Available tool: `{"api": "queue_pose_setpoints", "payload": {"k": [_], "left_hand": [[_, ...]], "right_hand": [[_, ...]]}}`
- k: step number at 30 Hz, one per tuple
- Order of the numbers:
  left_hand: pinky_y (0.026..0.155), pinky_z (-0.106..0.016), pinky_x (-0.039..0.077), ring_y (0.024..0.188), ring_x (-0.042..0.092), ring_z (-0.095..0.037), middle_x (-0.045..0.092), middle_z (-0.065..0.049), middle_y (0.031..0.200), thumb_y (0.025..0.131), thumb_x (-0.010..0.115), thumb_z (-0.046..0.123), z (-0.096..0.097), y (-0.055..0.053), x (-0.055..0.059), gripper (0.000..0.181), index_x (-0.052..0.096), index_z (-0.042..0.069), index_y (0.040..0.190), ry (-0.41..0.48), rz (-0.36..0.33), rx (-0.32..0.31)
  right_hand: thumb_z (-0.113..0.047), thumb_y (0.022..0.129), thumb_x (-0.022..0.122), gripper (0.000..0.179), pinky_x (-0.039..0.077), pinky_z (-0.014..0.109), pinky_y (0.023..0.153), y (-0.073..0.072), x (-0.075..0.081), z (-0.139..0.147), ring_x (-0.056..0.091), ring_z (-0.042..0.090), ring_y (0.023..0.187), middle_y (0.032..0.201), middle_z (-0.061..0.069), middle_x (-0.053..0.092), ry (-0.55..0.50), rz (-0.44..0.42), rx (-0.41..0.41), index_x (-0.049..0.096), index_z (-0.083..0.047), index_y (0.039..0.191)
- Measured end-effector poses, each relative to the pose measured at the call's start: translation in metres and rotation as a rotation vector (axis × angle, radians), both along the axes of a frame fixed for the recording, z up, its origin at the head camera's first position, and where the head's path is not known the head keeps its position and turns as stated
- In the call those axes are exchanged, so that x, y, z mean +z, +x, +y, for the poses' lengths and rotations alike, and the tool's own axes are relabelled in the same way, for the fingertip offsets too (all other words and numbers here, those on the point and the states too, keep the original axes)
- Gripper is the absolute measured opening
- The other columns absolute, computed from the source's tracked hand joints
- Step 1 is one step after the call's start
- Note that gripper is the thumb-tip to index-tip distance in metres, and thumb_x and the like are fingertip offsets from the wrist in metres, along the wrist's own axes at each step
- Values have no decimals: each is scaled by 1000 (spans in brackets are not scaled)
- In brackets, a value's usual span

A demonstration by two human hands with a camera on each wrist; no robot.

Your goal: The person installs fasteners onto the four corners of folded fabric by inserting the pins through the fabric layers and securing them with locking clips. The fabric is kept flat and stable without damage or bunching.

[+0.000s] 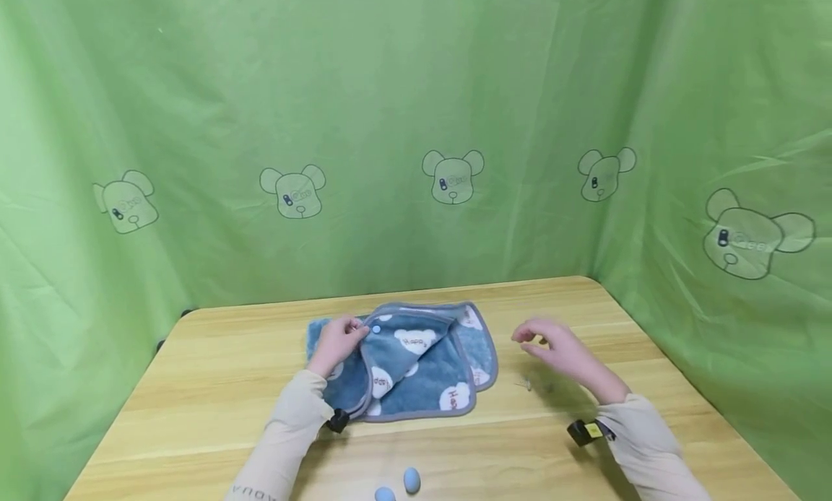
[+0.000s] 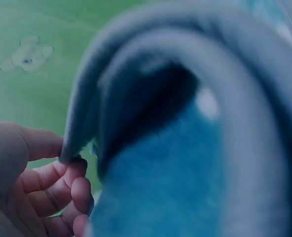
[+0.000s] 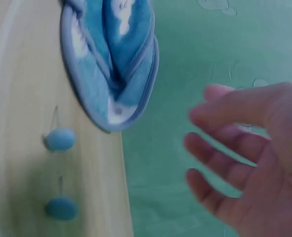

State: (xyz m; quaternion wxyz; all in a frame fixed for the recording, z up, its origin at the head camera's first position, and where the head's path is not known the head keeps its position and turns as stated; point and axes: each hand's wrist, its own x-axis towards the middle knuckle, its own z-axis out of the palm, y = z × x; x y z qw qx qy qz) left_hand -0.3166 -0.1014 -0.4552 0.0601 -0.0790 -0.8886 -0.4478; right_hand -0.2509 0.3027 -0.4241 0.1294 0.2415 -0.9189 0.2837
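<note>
A fuzzy blue blanket [image 1: 425,393] with grey trim and white "Happy" bear patches lies partly folded over itself on the table. My left hand [image 1: 339,342] pinches its trimmed edge at the left, thumb above and fingertips beneath, as the left wrist view shows with the edge [image 2: 79,118] arching up. A small light-blue round button [image 1: 376,329] sits on the cloth beside those fingertips. To the right of the blanket, my right hand [image 1: 552,346] hovers with loosely bent fingers and nothing in them. Below it stand two small pins with rounded bases, one pin [image 3: 60,139] nearer the blanket than the other pin [image 3: 61,209].
Two blue egg-shaped caps [image 1: 412,480] lie at the table's front edge. The wooden table [image 1: 214,385] is backed and flanked by a green curtain [image 1: 377,234] printed with bear heads. A black wrist camera [image 1: 581,433] hangs under the right sleeve.
</note>
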Motion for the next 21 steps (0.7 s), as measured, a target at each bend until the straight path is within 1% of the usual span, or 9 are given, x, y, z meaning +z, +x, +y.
{"api": "queue_pose_setpoints", "payload": {"k": [4, 5, 7, 9, 11, 14, 17, 19, 21], "left_hand": [[61, -25, 40, 66, 50, -12, 61, 0, 72, 87, 70, 19, -4, -2, -8, 15, 66, 6, 82, -59, -49, 1], [62, -25, 41, 67, 51, -12, 61, -1, 73, 87, 70, 19, -5, -2, -9, 15, 66, 6, 82, -66, -59, 1], [62, -25, 42, 68, 52, -13, 63, -3, 75, 86, 71, 19, -6, -2, -11, 15, 66, 5, 84, -69, -64, 3], [62, -25, 42, 68, 53, -14, 62, -4, 76, 85, 72, 19, -7, -2, -11, 16, 65, 4, 88, -53, -63, 13], [61, -26, 42, 68, 53, -14, 61, -5, 77, 84, 73, 19, -7, -2, -9, 20, 65, 3, 93, -33, -54, 24], [61, -26, 43, 68, 52, -14, 59, -5, 77, 84, 73, 20, -6, -1, -1, 25, 63, 3, 99, 16, -32, 30], [65, -24, 44, 71, 52, -12, 58, -4, 78, 85, 73, 17, -2, 4, 11, 25, 63, 3, 102, 71, 10, -9], [66, -24, 45, 72, 53, -12, 58, -5, 79, 85, 73, 13, 3, 10, 21, 23, 63, 1, 103, 100, 48, -68], [68, -23, 46, 74, 55, -12, 60, -6, 81, 86, 72, 12, 8, 18, 30, 22, 63, 1, 103, 99, 84, -141]], "right_hand": [[14, 76, 60, 29, 54, 39, 81, 4, -4, 6, 62, 17, 89, 92, 2, 69, 107, -123, 98, 69, -9, 92], [15, 74, 59, 30, 54, 39, 82, 4, -5, 6, 62, 17, 88, 91, 1, 69, 120, -155, 120, 68, -9, 90], [17, 73, 58, 30, 54, 35, 80, 3, -8, 6, 61, 16, 85, 87, 2, 68, 134, -212, 159, 67, -8, 87], [17, 72, 58, 30, 52, 30, 75, 3, -11, 7, 60, 14, 82, 84, 2, 68, 133, -273, 172, 67, -8, 84], [17, 72, 59, 28, 49, 26, 71, 3, -14, 7, 57, 11, 78, 82, 2, 67, 127, -313, 185, 66, -8, 82], [17, 71, 58, 29, 45, 23, 68, 3, -16, 9, 54, 9, 76, 80, 3, 66, 138, -326, 202, 66, -9, 80], [19, 69, 56, 30, 47, 24, 68, 4, -18, 9, 55, 9, 76, 80, 3, 66, 149, -334, 217, 65, -8, 80], [19, 67, 55, 32, 48, 24, 69, 4, -19, 9, 56, 8, 77, 80, 2, 66, 157, -344, 229, 65, -8, 79], [20, 67, 54, 32, 49, 24, 69, 4, -19, 8, 56, 7, 77, 79, 1, 65, 164, -360, 233, 64, -9, 78]]}}
